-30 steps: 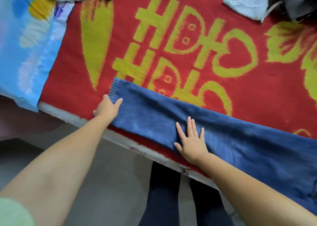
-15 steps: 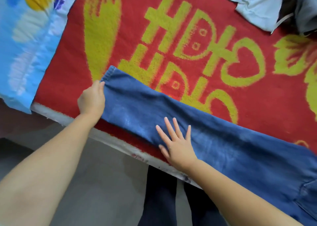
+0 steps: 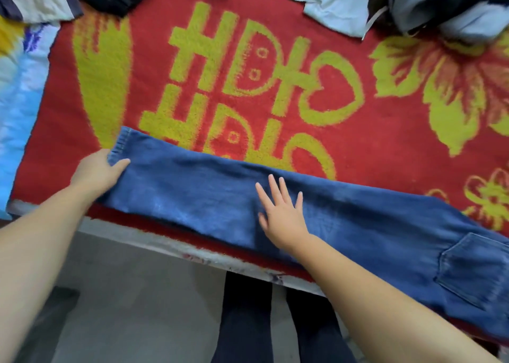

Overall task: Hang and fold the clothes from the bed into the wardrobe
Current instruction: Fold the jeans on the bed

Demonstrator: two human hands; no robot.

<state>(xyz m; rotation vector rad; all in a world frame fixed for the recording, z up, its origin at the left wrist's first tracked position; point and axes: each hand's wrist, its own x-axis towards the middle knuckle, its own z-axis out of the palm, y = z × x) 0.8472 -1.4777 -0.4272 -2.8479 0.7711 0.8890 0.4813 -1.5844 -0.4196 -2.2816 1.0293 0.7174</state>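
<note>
Spread over the bed, a red blanket [image 3: 358, 147] with yellow patterns carries blue jeans [image 3: 209, 194] laid flat along its near edge. At the hem, the left hand [image 3: 97, 171] has its grip clamped on the denim, while the right hand [image 3: 283, 211] presses mid-leg with fingers straight and apart. Pale clothes [image 3: 338, 7] lie heaped at the far side.

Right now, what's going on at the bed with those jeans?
A person is laying blue jeans flat along the near edge of the red and yellow blanket. The left hand grips the hem end of the leg, thumb on top. The right hand lies flat on the middle of the leg, fingers spread. More clothes sit piled at the far side. Nothing is folded yet.
</note>
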